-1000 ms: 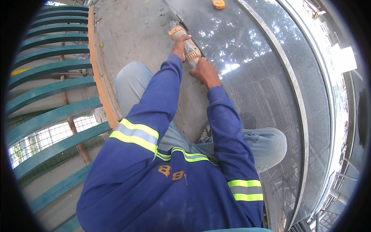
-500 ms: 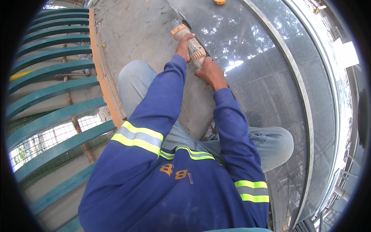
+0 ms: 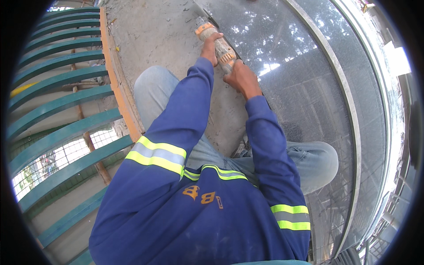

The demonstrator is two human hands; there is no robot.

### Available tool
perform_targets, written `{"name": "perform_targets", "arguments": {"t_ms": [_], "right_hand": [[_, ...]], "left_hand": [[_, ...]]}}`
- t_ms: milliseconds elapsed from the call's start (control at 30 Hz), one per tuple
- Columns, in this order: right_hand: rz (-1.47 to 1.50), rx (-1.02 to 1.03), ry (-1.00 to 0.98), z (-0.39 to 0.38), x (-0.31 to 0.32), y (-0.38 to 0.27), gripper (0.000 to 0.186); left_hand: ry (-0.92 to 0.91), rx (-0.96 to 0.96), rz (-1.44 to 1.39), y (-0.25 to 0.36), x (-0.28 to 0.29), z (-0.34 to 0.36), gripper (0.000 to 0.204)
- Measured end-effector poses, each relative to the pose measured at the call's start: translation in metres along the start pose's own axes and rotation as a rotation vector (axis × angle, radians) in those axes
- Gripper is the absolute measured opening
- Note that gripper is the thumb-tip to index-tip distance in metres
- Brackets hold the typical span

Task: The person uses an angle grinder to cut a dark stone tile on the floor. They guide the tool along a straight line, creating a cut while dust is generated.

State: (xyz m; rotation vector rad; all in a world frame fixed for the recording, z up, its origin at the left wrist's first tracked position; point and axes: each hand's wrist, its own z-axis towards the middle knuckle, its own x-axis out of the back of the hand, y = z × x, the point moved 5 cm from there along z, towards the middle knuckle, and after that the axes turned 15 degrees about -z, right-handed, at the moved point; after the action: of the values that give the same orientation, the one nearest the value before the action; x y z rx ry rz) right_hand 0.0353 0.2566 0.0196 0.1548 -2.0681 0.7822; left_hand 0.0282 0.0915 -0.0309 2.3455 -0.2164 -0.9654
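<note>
A dusty grey and orange angle grinder [image 3: 227, 54] is in both my hands, its head pointing away from me. My left hand [image 3: 209, 47] wraps round the body close to the head. Behind it, my right hand [image 3: 243, 80] grips the rear end of the tool. Along the left edge of a dark, glossy slab [image 3: 304, 101] lies the grinder, its head close to that edge at the top of the view. The disc is too blurred to tell whether it touches the slab.
Rough grey concrete [image 3: 150, 39] lies left of the slab. Teal slats [image 3: 66, 70] with an orange edge bar [image 3: 110, 70] stand farther left. A pale metal strip [image 3: 335, 73] curves across the slab. My bent knees [image 3: 152, 86] flank my arms.
The grinder and my hands sit slightly higher in the picture, and the surroundings have shifted a little too. An orange object at the top edge has gone from view. Both grips are unchanged.
</note>
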Motion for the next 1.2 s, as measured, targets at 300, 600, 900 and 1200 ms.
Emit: {"name": "perform_targets", "arguments": {"t_ms": [300, 600, 900, 1200], "right_hand": [[-0.026, 0.044, 0.115, 0.014, -0.006, 0.000, 0.048], [0.018, -0.023, -0.005, -0.002, 0.003, -0.002, 0.046], [-0.030, -0.001, 0.048, -0.005, 0.000, 0.003, 0.048], [0.009, -0.013, -0.015, -0.003, 0.001, 0.000, 0.043]], "left_hand": [[0.008, 0.002, -0.012, 0.004, 0.001, 0.011, 0.035], [0.052, 0.001, -0.011, 0.002, 0.000, 0.000, 0.038], [0.030, 0.000, -0.033, -0.001, -0.005, -0.008, 0.036], [0.000, 0.013, -0.025, 0.000, -0.001, -0.001, 0.035]]}}
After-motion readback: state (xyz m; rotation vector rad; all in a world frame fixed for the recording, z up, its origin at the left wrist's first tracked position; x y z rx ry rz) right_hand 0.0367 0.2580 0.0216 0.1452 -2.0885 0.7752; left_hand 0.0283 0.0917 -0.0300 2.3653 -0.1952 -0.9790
